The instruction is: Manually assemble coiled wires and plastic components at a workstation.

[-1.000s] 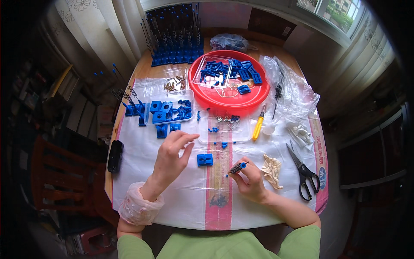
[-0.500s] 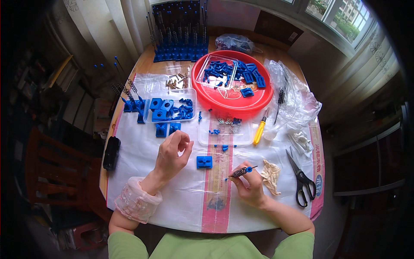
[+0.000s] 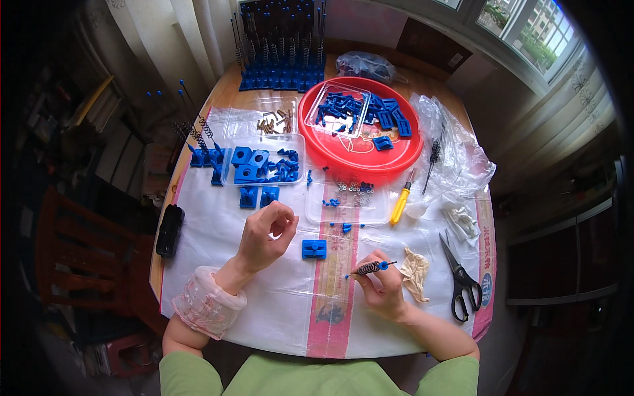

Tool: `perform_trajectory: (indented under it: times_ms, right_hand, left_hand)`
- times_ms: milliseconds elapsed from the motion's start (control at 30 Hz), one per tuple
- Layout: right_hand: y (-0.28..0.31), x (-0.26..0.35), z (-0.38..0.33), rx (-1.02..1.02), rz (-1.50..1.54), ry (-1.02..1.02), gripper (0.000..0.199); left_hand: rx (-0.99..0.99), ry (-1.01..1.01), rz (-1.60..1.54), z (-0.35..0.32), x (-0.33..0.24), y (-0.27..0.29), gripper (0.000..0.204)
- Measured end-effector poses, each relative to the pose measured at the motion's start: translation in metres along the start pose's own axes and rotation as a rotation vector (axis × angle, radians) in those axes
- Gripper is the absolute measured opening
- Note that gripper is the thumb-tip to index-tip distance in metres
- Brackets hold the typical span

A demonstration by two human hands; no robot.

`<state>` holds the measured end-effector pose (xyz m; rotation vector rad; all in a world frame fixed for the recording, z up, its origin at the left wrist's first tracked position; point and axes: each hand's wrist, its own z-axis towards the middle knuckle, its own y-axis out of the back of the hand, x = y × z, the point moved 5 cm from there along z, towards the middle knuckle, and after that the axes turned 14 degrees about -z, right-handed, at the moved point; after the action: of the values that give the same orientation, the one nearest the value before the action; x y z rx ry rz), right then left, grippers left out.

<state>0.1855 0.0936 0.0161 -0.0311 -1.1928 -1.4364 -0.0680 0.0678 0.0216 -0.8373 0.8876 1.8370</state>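
Head view | right hand [image 3: 383, 290] pinches spring pin [image 3: 370, 267] level over the bench | left hand [image 3: 264, 234] curled loosely, holding nothing visible, beside blue block [image 3: 314, 249].

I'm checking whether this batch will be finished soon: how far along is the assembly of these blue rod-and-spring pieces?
Done: a rack of finished upright spring rods stands at the table's far edge. In hand: the right hand holds a rod with a spring; the left hand is curled over the sheet beside a blue block. Left: many loose blue parts in the red tray and clear box.
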Motion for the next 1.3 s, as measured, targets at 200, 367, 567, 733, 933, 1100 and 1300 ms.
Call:
perform_trajectory:
  times_ms: [200, 367, 567, 733, 933, 1100, 1300]
  right_hand:
    - [-0.001, -0.001, 0.000, 0.000, -0.001, -0.008, 0.018]
    - [-0.002, -0.002, 0.000, 0.008, 0.012, -0.006, 0.018]
    - [-0.001, -0.001, -0.002, 0.020, 0.012, -0.008, 0.018]
    - [-0.002, 0.000, -0.001, 0.022, 0.024, -0.019, 0.018]
    - [0.003, 0.006, 0.003, -0.019, 0.008, 0.009, 0.021]
    - [0.002, 0.004, 0.001, -0.028, 0.051, -0.022, 0.021]
    - [0.001, 0.005, 0.000, -0.020, 0.040, 0.010, 0.021]
  left_hand:
    - [0.043, 0.008, -0.009, 0.000, 0.003, 0.001, 0.017]
    - [0.039, 0.017, -0.021, 0.000, 0.003, 0.000, 0.017]
    - [0.048, 0.033, -0.021, 0.000, 0.004, 0.000, 0.017]
    - [0.042, 0.062, -0.020, 0.000, 0.003, 0.000, 0.017]
    - [0.040, -0.102, 0.210, 0.013, -0.016, -0.001, 0.018]
    - [0.235, -0.189, 0.474, 0.020, -0.031, -0.003, 0.021]
    - [0.389, -0.107, 0.669, 0.029, -0.022, -0.024, 0.020]
